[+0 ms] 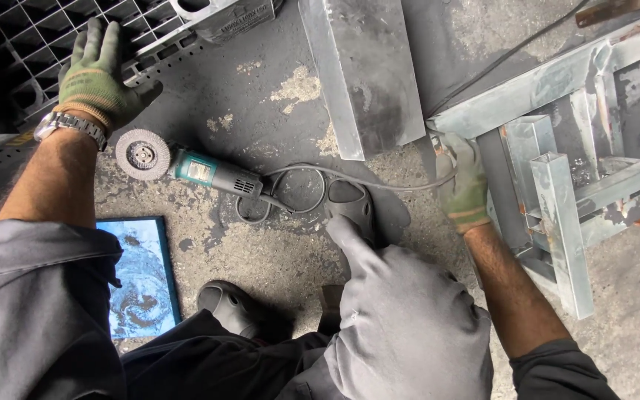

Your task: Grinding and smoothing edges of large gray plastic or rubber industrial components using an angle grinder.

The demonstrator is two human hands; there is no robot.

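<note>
My left hand, in a green work glove with a wristwatch below it, rests flat with fingers spread on a black plastic grid pallet. Just below it an angle grinder with a teal body and a flap disc lies on the concrete floor, its grey cable looping to the right. My right hand, also gloved, grips the corner of a welded frame of galvanised steel tubes. Both my knees in grey trousers and my dark shoes fill the lower view.
A steel angle plate lies on the floor at top centre. A blue-framed rectangular panel lies by my left knee. A thin cable runs across the floor at top right. A grey metal block sits on the pallet's edge.
</note>
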